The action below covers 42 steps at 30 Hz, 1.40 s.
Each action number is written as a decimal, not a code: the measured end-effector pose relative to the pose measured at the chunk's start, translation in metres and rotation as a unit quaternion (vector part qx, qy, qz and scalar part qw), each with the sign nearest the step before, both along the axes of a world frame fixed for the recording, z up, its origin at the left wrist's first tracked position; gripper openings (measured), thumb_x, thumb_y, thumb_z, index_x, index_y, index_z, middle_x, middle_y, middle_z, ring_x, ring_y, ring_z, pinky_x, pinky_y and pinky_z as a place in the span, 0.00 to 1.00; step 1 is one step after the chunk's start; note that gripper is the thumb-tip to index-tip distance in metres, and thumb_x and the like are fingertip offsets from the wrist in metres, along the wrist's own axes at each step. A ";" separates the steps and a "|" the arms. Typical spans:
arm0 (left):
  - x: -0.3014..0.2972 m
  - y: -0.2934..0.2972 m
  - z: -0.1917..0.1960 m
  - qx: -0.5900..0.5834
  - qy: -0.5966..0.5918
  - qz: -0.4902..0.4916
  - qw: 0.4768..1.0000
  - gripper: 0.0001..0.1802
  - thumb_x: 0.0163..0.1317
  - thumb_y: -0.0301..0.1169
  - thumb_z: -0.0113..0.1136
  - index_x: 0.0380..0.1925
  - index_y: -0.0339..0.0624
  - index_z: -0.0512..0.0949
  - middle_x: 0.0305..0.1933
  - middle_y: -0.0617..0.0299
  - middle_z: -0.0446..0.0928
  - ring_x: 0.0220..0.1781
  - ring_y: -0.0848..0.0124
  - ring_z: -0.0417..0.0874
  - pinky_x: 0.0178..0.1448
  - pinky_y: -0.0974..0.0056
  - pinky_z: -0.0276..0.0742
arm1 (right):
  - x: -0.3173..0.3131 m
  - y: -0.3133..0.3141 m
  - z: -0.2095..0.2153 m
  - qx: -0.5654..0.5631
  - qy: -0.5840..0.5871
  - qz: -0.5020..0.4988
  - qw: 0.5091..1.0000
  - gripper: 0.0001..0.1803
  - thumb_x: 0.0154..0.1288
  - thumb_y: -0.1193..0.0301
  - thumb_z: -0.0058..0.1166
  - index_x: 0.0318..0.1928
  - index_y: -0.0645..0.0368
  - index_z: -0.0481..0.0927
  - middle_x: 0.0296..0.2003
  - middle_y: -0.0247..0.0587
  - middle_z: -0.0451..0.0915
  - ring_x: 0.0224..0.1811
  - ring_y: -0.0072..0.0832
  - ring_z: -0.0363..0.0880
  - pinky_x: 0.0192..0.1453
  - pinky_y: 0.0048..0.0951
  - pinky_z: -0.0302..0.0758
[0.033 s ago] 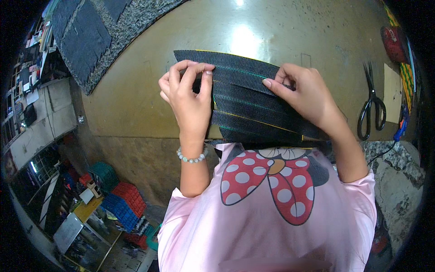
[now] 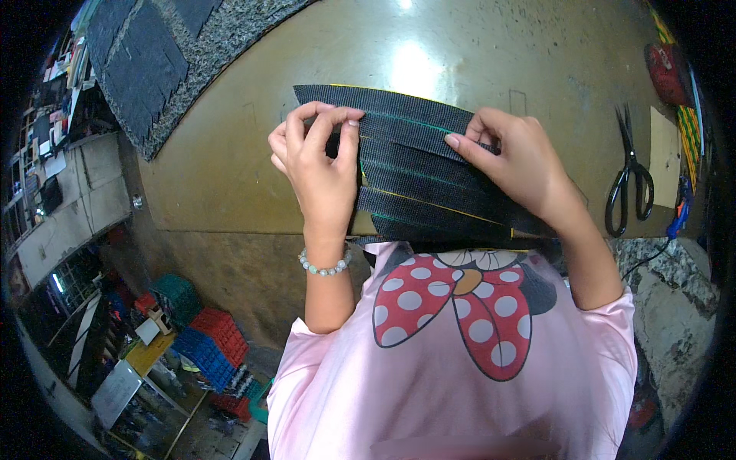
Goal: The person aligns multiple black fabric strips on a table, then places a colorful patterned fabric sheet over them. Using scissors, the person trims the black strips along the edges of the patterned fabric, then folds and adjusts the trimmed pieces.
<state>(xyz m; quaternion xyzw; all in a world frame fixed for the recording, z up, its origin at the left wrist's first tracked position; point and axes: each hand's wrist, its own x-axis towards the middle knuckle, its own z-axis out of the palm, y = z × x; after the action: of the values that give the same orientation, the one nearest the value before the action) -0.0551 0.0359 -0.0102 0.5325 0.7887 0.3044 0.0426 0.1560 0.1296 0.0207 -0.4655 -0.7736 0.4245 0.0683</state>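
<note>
Several overlapping black ribbed fabric strips (image 2: 429, 172), marked with thin green and yellow lines, lie at the table's near edge against my shirt. My left hand (image 2: 318, 153), a beaded bracelet on its wrist, pinches the left edge of the upper strip between thumb and fingers. At the upper right of the pile, my right hand (image 2: 517, 153) grips the same strip, its thumb on top and its fingers curled. The fingers hide part of the edges they hold. Black-handled scissors (image 2: 630, 165) lie apart from my right hand, farther right.
The brown tabletop (image 2: 230, 176) shines under a lamp's reflection. A speckled slab (image 2: 215, 54) with dark pieces on it stands at the far left. Along the right edge are a tan card (image 2: 664, 153), a red item (image 2: 667, 73) and a blue tool (image 2: 677, 221). Crates (image 2: 218, 337) stand lower left.
</note>
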 end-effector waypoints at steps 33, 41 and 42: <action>0.000 0.001 0.002 -0.008 -0.008 -0.061 0.998 0.10 0.59 0.27 0.64 0.36 0.58 0.88 0.48 0.68 0.77 0.51 0.63 0.70 0.61 0.57 0.61 | 0.005 -0.008 -0.014 0.108 0.046 0.009 0.993 0.15 0.63 0.63 0.62 0.31 0.63 0.79 0.25 0.52 0.82 0.29 0.50 0.82 0.35 0.45 0.77; 0.035 -0.011 0.022 -0.072 0.075 -0.221 0.970 0.26 0.71 0.31 0.48 0.69 0.42 0.66 0.76 0.48 0.58 0.80 0.43 0.49 0.78 0.41 0.45 | -0.002 -0.010 -0.010 0.126 -0.012 0.007 0.992 0.16 0.64 0.60 0.61 0.31 0.62 0.80 0.24 0.51 0.82 0.31 0.50 0.84 0.34 0.45 0.80; 0.042 -0.012 0.020 -0.131 0.024 -0.246 0.960 0.29 0.74 0.35 0.45 0.72 0.38 0.59 0.78 0.46 0.53 0.80 0.45 0.47 0.79 0.44 0.44 | -0.002 -0.011 -0.008 0.147 -0.024 0.021 0.989 0.17 0.64 0.59 0.60 0.32 0.62 0.80 0.24 0.52 0.82 0.31 0.51 0.84 0.33 0.46 0.79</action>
<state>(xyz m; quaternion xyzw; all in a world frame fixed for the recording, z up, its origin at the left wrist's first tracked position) -0.0127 0.0239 0.0096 0.7071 0.6669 0.1653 0.1672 0.1540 0.1190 0.0131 -0.4441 -0.8387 0.2960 0.1083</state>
